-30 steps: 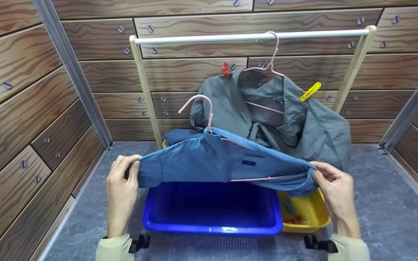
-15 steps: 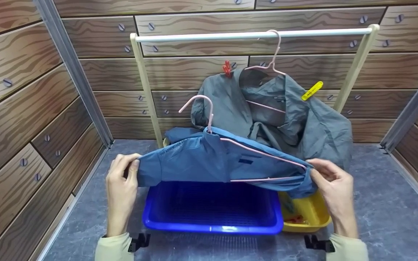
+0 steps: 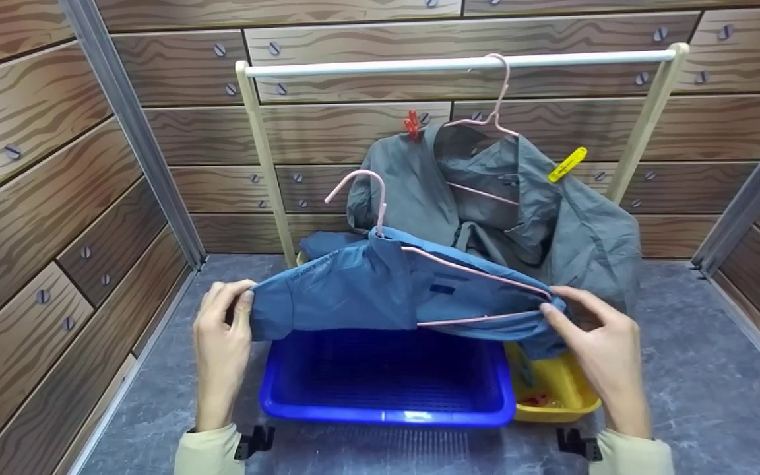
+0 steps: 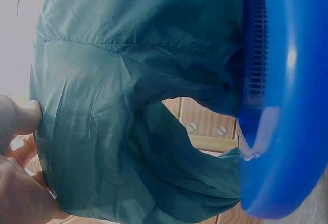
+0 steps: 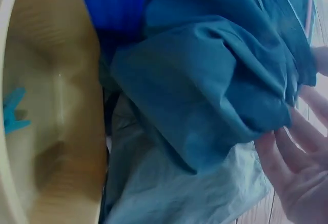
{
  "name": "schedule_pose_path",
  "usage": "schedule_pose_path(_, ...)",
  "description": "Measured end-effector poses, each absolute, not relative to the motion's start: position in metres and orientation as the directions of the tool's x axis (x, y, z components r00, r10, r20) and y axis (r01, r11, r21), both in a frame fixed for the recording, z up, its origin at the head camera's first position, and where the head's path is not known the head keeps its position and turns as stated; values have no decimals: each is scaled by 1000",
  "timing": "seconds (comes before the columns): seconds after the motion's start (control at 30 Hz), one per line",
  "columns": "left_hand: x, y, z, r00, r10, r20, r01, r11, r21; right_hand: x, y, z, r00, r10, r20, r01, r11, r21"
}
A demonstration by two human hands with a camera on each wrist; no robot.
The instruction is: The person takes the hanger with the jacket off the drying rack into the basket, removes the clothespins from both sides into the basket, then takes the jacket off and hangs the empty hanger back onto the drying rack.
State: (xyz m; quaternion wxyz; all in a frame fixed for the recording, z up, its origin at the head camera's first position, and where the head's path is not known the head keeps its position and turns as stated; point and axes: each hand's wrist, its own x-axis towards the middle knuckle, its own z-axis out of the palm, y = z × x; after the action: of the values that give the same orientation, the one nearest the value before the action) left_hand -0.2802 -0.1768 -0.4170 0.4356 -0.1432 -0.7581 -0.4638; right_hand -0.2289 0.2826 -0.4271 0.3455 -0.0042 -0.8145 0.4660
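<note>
A blue shirt (image 3: 347, 290) hangs spread over a pink clothes hanger (image 3: 380, 191), between the two hands and over the blue basket. At its left end, my left hand (image 3: 221, 330) pinches the sleeve between thumb and fingers. My right hand (image 3: 607, 343) holds the other end, thumb and fingers at the hanger's corner and the bunched cloth. On that side the front gapes, baring the hanger's upper arm and lower bar. Loose blue cloth (image 5: 205, 90) droops below the fingers in the right wrist view. The left wrist view shows the sleeve (image 4: 87, 126) beside the thumb.
Behind, a grey shirt (image 3: 406, 185) hangs from a white rail (image 3: 367, 68), with a red clothespin (image 3: 411, 125) and a yellow clothespin (image 3: 568, 165) at its shoulders. Below stand a blue basket (image 3: 386, 417) and a yellow tub (image 3: 578, 389) holding clothespins.
My right hand has shifted left and its fingers have spread wider over the hanger's end. More of the pink hanger shows inside the shirt. The left hand stays in place.
</note>
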Motion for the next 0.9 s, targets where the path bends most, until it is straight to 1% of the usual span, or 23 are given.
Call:
schedule_pose_path(0.33,-279,-177,-416,-581,-208,787,617,517,593,-217,275,-409,-766,296,571,-422,438,-794)
schedule_pose_path(0.43,-280,-177,-416,-590,-211,779,618,504,604,-223,282,-418,-784,318,534,-424,355,-833)
schedule_pose_path(0.63,-279,-178,-418,-606,-206,768,600,515,612,-235,292,-435,-840,358,408,-351,215,-912)
schedule_pose_path(0.7,-280,-179,-419,-605,-209,769,599,518,611,-236,293,-436,-857,357,372,-343,144,-928)
schedule_pose_path(0.83,-281,-179,-419,-602,-209,770,597,523,609,-236,291,-434,-891,347,291,-332,-63,-941)
schedule_pose_path(0.9,-282,-179,-420,-603,-209,770,596,524,608,-236,290,-433,-906,337,256,-319,-144,-937)
